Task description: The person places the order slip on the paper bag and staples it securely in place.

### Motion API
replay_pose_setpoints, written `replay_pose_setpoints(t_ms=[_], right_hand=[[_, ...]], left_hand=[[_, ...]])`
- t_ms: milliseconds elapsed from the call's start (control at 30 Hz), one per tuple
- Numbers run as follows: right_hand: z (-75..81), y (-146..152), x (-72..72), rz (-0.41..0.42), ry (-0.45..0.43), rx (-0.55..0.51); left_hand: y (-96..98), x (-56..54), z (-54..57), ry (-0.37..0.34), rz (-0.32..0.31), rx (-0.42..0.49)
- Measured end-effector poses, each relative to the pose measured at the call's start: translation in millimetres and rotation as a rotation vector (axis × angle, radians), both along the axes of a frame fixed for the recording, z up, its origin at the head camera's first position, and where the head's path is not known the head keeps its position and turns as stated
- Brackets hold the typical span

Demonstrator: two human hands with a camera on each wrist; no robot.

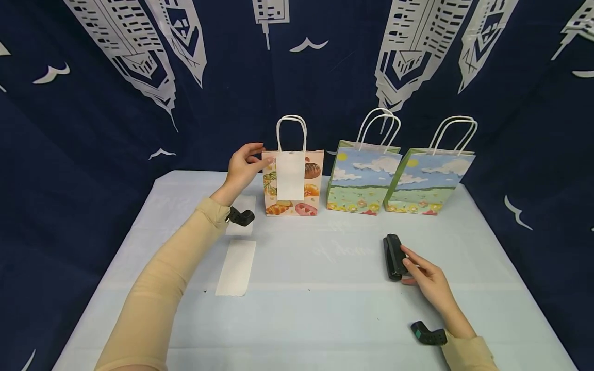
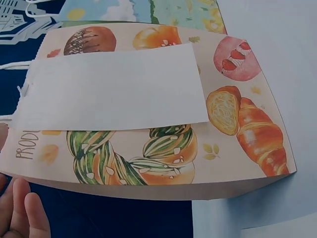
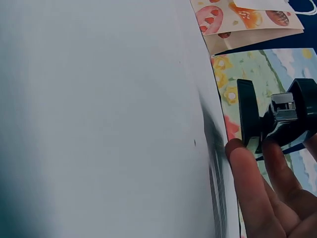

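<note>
A cream paper bag printed with breads stands at the back, its twisted white handles upright. Over its front hangs a blank white paper strip, the top end at the bag's upper edge. My left hand pinches the bag's top left corner, thumb in front and fingers behind. Also in the left wrist view, the strip lies across the bread prints. My right hand holds a black stapler by its right side, over the right part of the table. In the right wrist view the stapler shows its jaws apart.
Two paper bags with sky and meadow prints, one in the middle and one at the right, stand beside the bread bag. Two white strips lie left on the table, a near one and a far one partly under my left wrist.
</note>
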State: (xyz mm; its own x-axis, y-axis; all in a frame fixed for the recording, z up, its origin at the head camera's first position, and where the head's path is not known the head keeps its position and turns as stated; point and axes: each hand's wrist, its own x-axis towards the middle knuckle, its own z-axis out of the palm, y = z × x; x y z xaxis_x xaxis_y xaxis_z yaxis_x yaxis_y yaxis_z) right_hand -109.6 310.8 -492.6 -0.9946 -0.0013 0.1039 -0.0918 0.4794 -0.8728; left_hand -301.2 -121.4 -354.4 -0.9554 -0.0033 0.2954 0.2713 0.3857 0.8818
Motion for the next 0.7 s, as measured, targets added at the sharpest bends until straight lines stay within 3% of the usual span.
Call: replay_pose_setpoints(t_ms=[300, 533, 700], right_hand=[[1.4, -5, 0.9, -0.057, 0.009, 0.081], [12.4, -5, -1.7, -0.054, 0.02, 0.188], [-1.8, 7, -13.7, -0.095, 0.093, 0.299]], left_hand=[[-10.0, 3.5, -4.2, 0.008, 0.001, -0.006], [-16.0, 5.5, -9.1, -0.018, 0.009, -0.005], [-22.2, 8.4, -13.1, -0.002, 0.003, 0.001]])
